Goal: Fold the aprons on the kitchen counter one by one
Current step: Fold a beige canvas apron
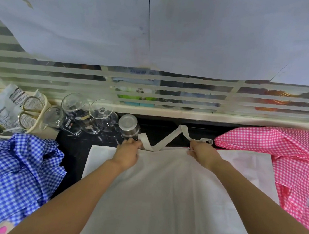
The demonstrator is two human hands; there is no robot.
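Note:
A white apron (160, 194) lies spread flat on the black counter (74, 155) in front of me. Its neck strap (174, 136) zigzags across the counter just beyond the bib's top edge. My left hand (126, 154) grips the bib's top left corner where the strap joins. At the top right corner my right hand (203, 153) pinches the cloth and strap. A crumpled blue gingham apron (12, 175) lies at the left. Bunched at the right is a pink gingham apron (287, 162), partly under the white one's edge.
Several glass jars (77, 113) and a steel tumbler (129, 125) stand at the back left, close to my left hand. A container with packets and gold scissors (29, 110) sits further left. A window ledge (207, 116) with striped glass runs behind the counter.

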